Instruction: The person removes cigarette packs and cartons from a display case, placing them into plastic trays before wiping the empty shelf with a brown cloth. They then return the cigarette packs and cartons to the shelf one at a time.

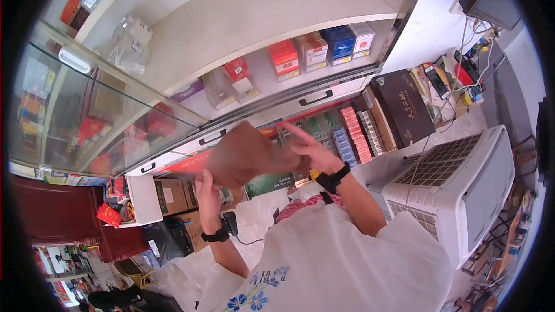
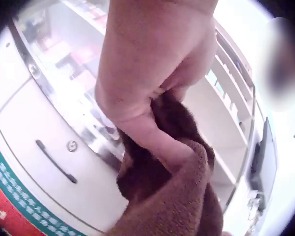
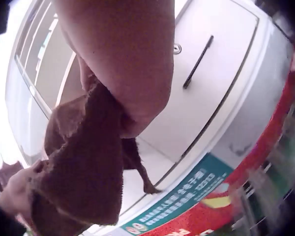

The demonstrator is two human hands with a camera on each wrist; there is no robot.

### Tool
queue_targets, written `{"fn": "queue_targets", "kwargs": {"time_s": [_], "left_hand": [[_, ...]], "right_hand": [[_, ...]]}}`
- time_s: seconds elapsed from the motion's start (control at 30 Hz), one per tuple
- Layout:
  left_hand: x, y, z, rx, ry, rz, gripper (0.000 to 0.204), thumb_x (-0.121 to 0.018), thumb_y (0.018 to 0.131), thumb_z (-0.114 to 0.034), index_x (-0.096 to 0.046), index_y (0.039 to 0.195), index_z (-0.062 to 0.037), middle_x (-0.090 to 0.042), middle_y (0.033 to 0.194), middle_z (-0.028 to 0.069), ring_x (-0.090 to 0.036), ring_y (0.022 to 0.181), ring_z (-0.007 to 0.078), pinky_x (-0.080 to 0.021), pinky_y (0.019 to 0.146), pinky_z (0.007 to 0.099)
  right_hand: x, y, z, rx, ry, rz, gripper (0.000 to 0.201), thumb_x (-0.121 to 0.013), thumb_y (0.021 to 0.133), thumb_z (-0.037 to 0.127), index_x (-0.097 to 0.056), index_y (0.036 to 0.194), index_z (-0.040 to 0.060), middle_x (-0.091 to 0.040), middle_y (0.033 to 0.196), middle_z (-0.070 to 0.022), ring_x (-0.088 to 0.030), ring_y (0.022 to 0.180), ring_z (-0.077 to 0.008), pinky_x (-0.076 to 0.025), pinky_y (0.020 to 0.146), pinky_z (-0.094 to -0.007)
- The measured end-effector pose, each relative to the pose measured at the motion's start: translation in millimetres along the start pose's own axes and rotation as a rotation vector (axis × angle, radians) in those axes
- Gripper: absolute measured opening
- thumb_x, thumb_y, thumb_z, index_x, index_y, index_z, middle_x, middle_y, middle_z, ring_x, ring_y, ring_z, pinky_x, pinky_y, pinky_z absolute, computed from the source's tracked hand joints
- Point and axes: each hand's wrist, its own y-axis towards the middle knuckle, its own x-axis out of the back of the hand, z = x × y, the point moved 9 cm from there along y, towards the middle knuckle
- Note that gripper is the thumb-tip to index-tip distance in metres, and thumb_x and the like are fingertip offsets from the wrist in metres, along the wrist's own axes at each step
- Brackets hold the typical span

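Note:
A brown terry cloth [image 1: 240, 156] is stretched between both hands in front of the body, blurred in the head view. My left hand [image 1: 209, 196] grips its near left edge, and in the left wrist view a finger is tucked into a fold of the cloth [image 2: 172, 206]. At the other end my right hand [image 1: 319, 155] pinches the bunched cloth, with one finger pointing out straight. From the right wrist the cloth [image 3: 83, 162] hangs in folds below the right hand [image 3: 132, 64], and its fingertips are hidden behind it.
Beyond the hands stands a white display cabinet with drawers [image 1: 341, 89] and boxed packs [image 1: 283, 58] on its shelf. Rows of small packs [image 1: 355, 133] lie below it. A white air cooler [image 1: 451, 190] is at the right, and glass panels [image 1: 98, 104] are at the left.

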Motion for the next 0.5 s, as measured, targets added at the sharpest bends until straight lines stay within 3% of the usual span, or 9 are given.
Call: {"fn": "queue_targets", "kwargs": {"time_s": [0.13, 0.17, 0.23, 0.27, 0.37, 0.5], "left_hand": [[22.8, 6.7, 43.2, 0.226, 0.040, -0.092, 0.051, -0.049, 0.105, -0.053, -0.055, 0.119, -0.0035, -0.067, 0.090, 0.0077, -0.067, 0.068, 0.0144, -0.056, 0.057, 0.0283], [18.9, 3.3, 53.6, 0.273, 0.026, -0.053, 0.047, -0.050, 0.105, -0.052, -0.054, 0.116, -0.0061, -0.061, 0.078, 0.0024, -0.063, 0.064, 0.0124, -0.054, 0.058, 0.0264], [30.0, 6.9, 82.6, 0.343, 0.014, 0.022, 0.042, -0.053, 0.105, -0.047, -0.054, 0.114, -0.0066, -0.061, 0.082, 0.0027, -0.063, 0.064, 0.0124, -0.054, 0.058, 0.0267], [37.3, 7.9, 100.1, 0.377, 0.007, 0.054, 0.039, -0.055, 0.105, -0.045, -0.054, 0.113, -0.0069, -0.062, 0.084, 0.0028, -0.063, 0.064, 0.0123, -0.053, 0.058, 0.0268], [25.4, 10.8, 109.6, 0.328, 0.045, 0.125, 0.029, -0.063, 0.102, -0.031, -0.055, 0.114, -0.0061, -0.067, 0.100, 0.0049, -0.065, 0.070, 0.0105, -0.054, 0.059, 0.0276], [-0.8, 19.1, 82.3, -0.025, 0.212, 0.206, 0.044, -0.070, 0.094, -0.012, -0.052, 0.133, -0.0029, -0.067, 0.116, 0.0059, -0.068, 0.081, 0.0133, -0.055, 0.070, 0.0298]], "right_hand": [[30.1, -9.9, 34.6, 0.165, -0.514, -0.250, 0.064, -0.056, 0.101, 0.005, -0.033, 0.160, 0.0156, -0.055, 0.145, -0.0054, -0.056, 0.119, -0.0118, -0.044, 0.106, -0.0305], [34.5, -13.3, 39.6, 0.193, -0.674, -0.271, 0.062, -0.056, 0.101, 0.006, -0.035, 0.159, 0.0155, -0.056, 0.143, -0.0040, -0.056, 0.118, -0.0111, -0.044, 0.105, -0.0296], [40.8, -20.7, 44.0, 0.241, -0.990, -0.307, 0.057, -0.055, 0.102, 0.008, -0.040, 0.156, 0.0152, -0.057, 0.138, -0.0012, -0.056, 0.115, -0.0097, -0.044, 0.102, -0.0276], [44.4, -23.2, 41.7, 0.202, -0.994, -0.291, 0.055, -0.055, 0.102, 0.007, -0.041, 0.155, 0.0147, -0.057, 0.138, -0.0004, -0.056, 0.114, -0.0093, -0.044, 0.101, -0.0269], [39.8, -27.0, 39.9, 0.132, -0.958, -0.239, 0.055, -0.056, 0.101, 0.005, -0.044, 0.154, 0.0137, -0.056, 0.137, 0.0010, -0.056, 0.108, -0.0080, -0.045, 0.098, -0.0256], [33.6, -30.4, 52.9, 0.182, -0.909, -0.264, 0.064, -0.059, 0.097, -0.002, -0.040, 0.156, 0.0128, -0.057, 0.136, 0.0010, -0.056, 0.103, -0.0061, -0.046, 0.094, -0.0244]]}}
